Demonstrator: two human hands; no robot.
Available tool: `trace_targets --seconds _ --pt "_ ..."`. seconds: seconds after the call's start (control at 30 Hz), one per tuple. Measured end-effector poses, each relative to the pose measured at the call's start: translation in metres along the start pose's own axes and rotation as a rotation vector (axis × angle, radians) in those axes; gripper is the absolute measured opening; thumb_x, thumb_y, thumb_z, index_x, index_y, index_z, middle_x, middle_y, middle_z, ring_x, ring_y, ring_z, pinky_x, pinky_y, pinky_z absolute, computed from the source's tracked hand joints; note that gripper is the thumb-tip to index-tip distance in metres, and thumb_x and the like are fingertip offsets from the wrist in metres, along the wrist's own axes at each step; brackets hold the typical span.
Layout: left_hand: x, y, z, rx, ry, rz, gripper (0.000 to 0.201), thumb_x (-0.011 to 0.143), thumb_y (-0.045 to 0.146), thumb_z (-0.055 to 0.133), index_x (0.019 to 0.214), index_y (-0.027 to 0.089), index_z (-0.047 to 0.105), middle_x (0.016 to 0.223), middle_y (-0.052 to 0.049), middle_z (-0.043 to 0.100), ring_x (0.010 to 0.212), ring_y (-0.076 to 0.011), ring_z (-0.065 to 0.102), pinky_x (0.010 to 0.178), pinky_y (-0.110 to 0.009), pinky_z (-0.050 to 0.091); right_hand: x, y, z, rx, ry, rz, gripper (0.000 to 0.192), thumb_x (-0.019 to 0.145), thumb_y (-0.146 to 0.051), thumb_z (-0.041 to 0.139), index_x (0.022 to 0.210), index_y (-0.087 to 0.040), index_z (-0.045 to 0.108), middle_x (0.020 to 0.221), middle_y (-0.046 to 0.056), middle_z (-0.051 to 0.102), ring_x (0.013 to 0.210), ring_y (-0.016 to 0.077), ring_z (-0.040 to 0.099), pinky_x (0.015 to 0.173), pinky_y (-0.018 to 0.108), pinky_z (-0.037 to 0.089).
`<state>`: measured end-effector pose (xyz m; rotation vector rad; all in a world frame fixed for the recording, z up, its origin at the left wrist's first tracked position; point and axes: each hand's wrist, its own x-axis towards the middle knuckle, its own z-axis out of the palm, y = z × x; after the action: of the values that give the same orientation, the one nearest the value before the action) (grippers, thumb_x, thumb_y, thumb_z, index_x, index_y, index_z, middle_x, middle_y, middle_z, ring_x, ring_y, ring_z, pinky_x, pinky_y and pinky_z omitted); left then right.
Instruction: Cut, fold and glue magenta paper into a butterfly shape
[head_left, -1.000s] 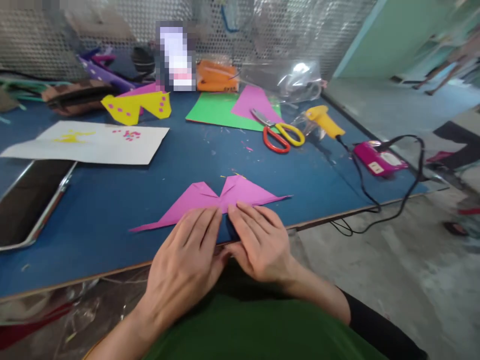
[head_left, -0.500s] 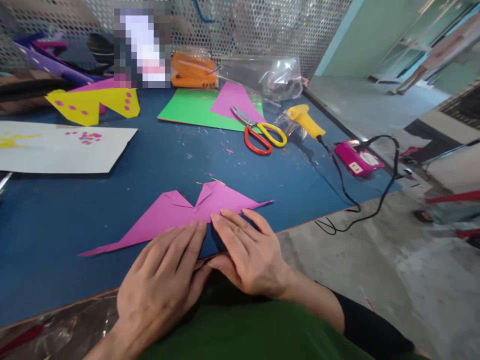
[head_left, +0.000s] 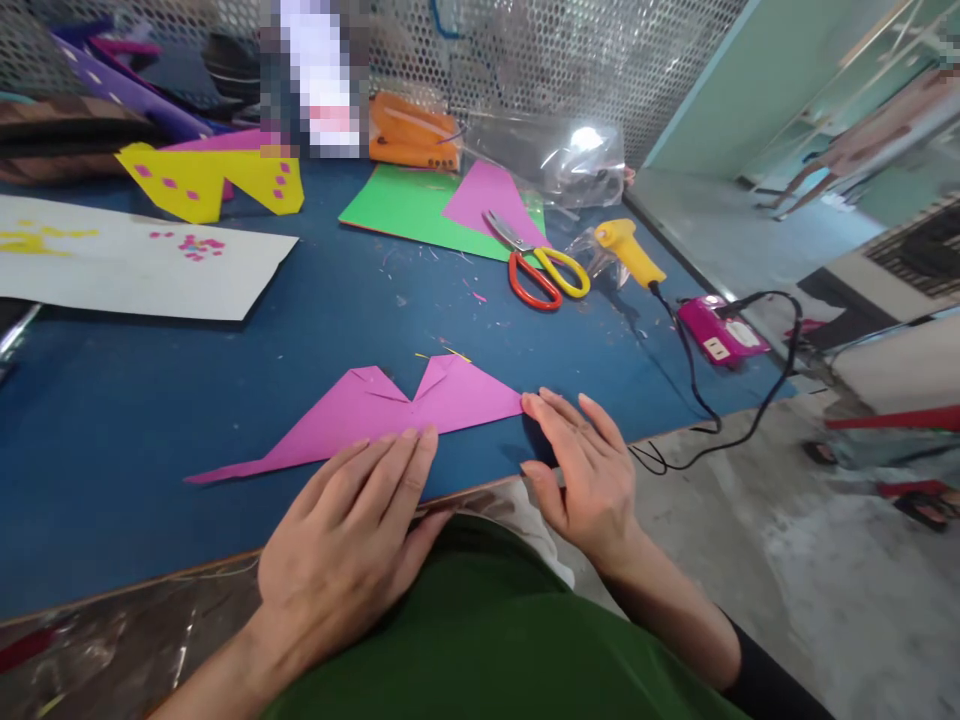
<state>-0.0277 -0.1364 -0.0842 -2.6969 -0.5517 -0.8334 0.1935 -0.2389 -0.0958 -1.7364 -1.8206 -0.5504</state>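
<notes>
My left hand (head_left: 349, 530) lies flat, fingers together, palm down, holding nothing; fingertips press the near edge of the folded pink paper (head_left: 390, 410). My right hand (head_left: 581, 465) is open and flat too, fingers slightly spread, fingertips touching the pink paper's right tip. The pink paper lies flat on the blue bench (head_left: 112, 450), near its front edge, shaped like two wings with a notch in the middle. Beyond the pink paper and to its right: scissors (head_left: 544, 270) with one orange and one yellow handle, resting partly on a green sheet (head_left: 405, 205) with a pink triangle (head_left: 487, 190) on it. Right of the scissors, a yellow glue gun (head_left: 630, 250), its black cord running to a magenta power strip (head_left: 720, 330). Left of the pink paper and farther back, a white sheet (head_left: 127, 265), then a yellow cutout (head_left: 202, 180) with pink dots. At the back, a clear plastic bag (head_left: 555, 155).
</notes>
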Motion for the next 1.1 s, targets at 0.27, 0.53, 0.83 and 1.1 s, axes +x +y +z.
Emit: trace_targets --seconds 0.27,0.53,0.83,1.1 --pt "0.002 0.005 -0.004 -0.040 -0.069 -0.043 0.047 0.093 0.032 0.060 0.133 0.008 0.060 0.116 -0.014 0.070 0.101 -0.0274 0.064 0.092 -0.040 0.049 -0.009 0.010 -0.002 -0.120 0.065 0.070 0.040 0.100 -0.024 0.048 0.137 -0.010 0.056 0.123 0.013 0.074 0.122 0.0274 0.066 0.115 0.048 0.039" --pt "0.000 0.008 -0.005 -0.071 -0.148 -0.079 0.052 0.091 0.028 0.060 0.138 0.007 0.055 0.122 -0.015 0.067 0.106 -0.0274 0.059 0.095 -0.041 0.048 0.008 -0.032 -0.009 -0.257 0.267 0.074 0.069 0.102 -0.052 0.040 0.146 0.000 0.048 0.144 0.029 0.055 0.138 0.0427 0.048 0.113 0.059 0.034" --pt "-0.004 0.009 -0.005 -0.078 -0.169 -0.085 0.052 0.086 0.025 0.061 0.135 0.007 0.057 0.123 -0.013 0.066 0.109 -0.0268 0.057 0.100 -0.040 0.047 0.022 -0.047 0.002 0.053 0.004 -0.213 0.046 0.101 -0.030 0.049 0.138 -0.005 0.056 0.132 0.018 0.068 0.134 0.0304 0.056 0.114 0.046 0.041" --pt "-0.006 0.008 -0.003 -0.071 -0.165 -0.061 0.050 0.087 0.023 0.058 0.133 0.004 0.058 0.128 -0.014 0.066 0.118 -0.0277 0.054 0.106 -0.039 0.044 0.008 -0.058 0.027 0.135 0.002 -0.160 0.040 0.102 -0.023 0.045 0.134 -0.002 0.056 0.132 0.020 0.067 0.130 0.0265 0.060 0.114 0.043 0.038"
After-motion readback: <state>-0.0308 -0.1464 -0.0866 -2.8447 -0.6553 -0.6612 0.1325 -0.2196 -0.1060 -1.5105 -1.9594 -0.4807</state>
